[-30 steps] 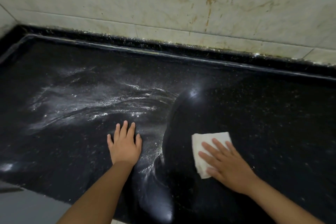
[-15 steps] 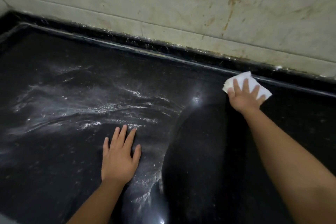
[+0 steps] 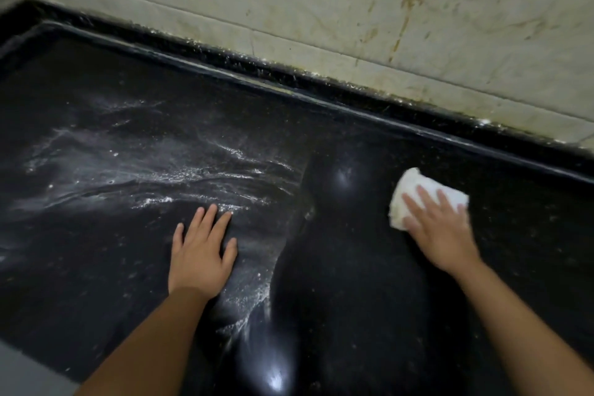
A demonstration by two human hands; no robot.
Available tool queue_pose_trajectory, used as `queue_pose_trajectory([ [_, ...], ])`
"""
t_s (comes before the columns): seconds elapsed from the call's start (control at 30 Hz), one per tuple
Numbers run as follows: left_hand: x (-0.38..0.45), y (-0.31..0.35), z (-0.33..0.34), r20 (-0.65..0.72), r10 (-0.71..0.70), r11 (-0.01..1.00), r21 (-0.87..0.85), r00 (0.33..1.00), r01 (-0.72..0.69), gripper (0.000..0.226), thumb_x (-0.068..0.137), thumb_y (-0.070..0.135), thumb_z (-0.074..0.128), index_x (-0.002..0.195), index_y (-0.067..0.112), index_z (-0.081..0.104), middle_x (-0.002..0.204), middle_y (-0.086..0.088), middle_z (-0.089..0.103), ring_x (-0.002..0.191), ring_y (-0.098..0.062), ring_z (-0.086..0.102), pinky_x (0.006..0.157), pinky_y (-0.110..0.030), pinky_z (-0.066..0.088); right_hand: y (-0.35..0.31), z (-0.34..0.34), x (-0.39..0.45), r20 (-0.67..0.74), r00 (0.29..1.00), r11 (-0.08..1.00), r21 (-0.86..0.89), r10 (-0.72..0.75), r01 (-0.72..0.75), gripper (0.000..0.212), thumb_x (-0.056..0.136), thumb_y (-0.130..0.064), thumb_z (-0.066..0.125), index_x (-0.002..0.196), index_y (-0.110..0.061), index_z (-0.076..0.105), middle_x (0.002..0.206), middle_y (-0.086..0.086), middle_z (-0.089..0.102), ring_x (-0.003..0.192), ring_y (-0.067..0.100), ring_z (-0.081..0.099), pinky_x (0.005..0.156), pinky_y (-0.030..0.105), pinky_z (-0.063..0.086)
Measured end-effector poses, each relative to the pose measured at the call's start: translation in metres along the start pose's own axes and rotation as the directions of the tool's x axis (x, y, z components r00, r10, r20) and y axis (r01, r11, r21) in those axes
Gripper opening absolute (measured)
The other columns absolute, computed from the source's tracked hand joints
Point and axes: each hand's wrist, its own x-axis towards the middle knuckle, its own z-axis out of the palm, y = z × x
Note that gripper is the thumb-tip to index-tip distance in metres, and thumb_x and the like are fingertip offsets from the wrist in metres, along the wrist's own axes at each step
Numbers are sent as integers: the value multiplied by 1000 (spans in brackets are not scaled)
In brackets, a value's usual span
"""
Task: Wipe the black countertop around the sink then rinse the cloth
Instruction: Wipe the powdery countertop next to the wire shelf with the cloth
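Item: cloth (image 3: 405, 194), drawn back from the rear ledge to mid desk (image 3: 530, 235) under my flat right hand (image 3: 440, 231). Left hand (image 3: 201, 249) stays splayed beside white residue (image 3: 167, 177); wiping unfinished.

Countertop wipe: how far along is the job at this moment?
Partly done. The countertop looks dark and streak-free around the right hand, which presses the white cloth flat mid-wipe. White residue covers the area ahead of the left hand, which rests flat. That patch is left to wipe, then the rinse; no sink is in view.
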Motion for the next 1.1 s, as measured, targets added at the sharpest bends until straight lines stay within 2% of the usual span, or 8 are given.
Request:
queue_pose_trajectory([
  [0.1,1,-3,2,-29,15,1000,-13,999,-15,78,78,54,3,141,20,35,153,-1,21,142,-15,9,114,-40,2,57,-20,16,103,933,924,138,344,-356,51,99,-42,23,148,-34,11,157,-6,-2,145,24,-1,115,48,4],
  [0.27,3,-8,9,-57,37,999,-17,998,-38,74,80,52,8,137,18,43,149,-1,27,134,-8,9,113,-43,9,17,-38,68,159,824,780,267,544,-567,50,99,-44,14,147,-37,0,156,-8,-13,143,28,-13,112,53,-6],
  [0.57,4,-10,10,-59,55,998,34,997,-53,58,85,43,25,125,15,57,139,-7,46,133,-13,28,106,-37,10,-147,-41,133,130,991,976,208,35,-62,50,99,-45,12,146,-38,-3,155,-4,-18,141,32,-19,109,58,-9],
  [0.77,1,-5,6,-61,9,999,-33,998,-11,81,74,56,1,140,24,35,153,4,18,132,-1,-1,112,-31,-6,-173,-22,71,174,922,938,100,-345,332,47,100,-43,15,146,-40,6,157,-5,-9,143,29,-14,111,54,-9],
  [0.83,0,-3,3,-39,1,1000,-20,999,-1,84,72,56,-3,142,25,31,154,5,14,132,0,-4,113,-33,-5,-155,-4,26,76,892,895,14,-446,446,46,100,-42,10,143,-37,28,155,0,19,142,34,15,111,57,9],
  [0.9,-1,-2,2,-20,-10,1000,0,1000,10,86,71,56,-5,143,25,29,154,4,13,136,-3,-3,114,-34,-5,-127,17,-21,61,887,888,-15,-457,459,52,99,-44,3,131,-38,43,141,-2,47,131,33,40,107,50,21],
  [1.0,-1,-1,0,4,-7,1000,10,1000,7,84,73,55,-4,143,23,28,155,3,14,143,-12,3,114,-36,-4,-68,40,-77,132,904,909,-37,-408,415,47,97,-50,3,138,-43,25,154,-11,17,144,19,4,111,39,3],
  [1.1,0,-2,1,-2,-7,1000,23,1000,7,81,76,54,-1,143,22,29,154,2,15,143,-13,5,114,-37,-2,-21,25,-75,107,985,989,-34,-138,142,62,88,-62,-11,145,-40,-3,157,-10,4,141,8,-16,113,34,-6],
])
